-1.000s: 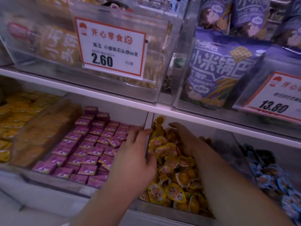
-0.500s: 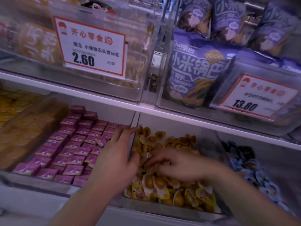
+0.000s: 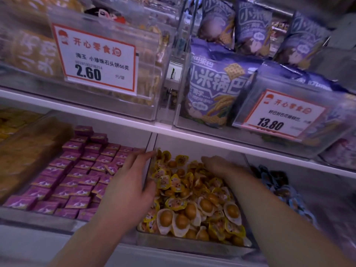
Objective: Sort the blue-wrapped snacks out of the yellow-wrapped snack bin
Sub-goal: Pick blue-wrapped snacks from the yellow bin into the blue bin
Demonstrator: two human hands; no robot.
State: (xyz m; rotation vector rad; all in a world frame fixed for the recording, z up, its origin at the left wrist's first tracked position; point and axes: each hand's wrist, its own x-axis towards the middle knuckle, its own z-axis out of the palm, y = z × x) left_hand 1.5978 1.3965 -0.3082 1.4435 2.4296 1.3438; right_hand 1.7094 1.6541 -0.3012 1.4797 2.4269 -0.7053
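Down on the lower shelf, the yellow-wrapped snack bin (image 3: 192,245) sits dead centre, and I'll place everything else off it. It's a clear tray heaped with yellow-wrapped snacks (image 3: 190,199), little egg-looking things in foil cups, some flipped so the pale underside shows.

The left hand (image 3: 129,191) rests over the bin's left wall, fingers spread and loose, not gripping anything. The fingertips reach toward the back left corner. My guess is it's steadying the tray, or holding that side of the pile back, while the other hand digs.

The right hand (image 3: 217,166) is pushed into the far right end of the bin, palm down on the heap. Its fingers are tucked under and I can't tell whether they've closed on a piece or are just raking through.

Just right of the bin, past its clear wall, there's a pile of blue-wrapped snacks (image 3: 279,187), blurry but clearly blue. That looks like where the strays belong, so working the right side with the right hand makes sense: short hop over the divider. I don't see any blue wrapper among the yellow ones on top, so any leftovers are probably buried, hence the rummaging.

Left of the bin is a tray of purple packets (image 3: 77,176) stacked neatly. Above the bin, on the upper shelf, are lavender bags (image 3: 215,89).
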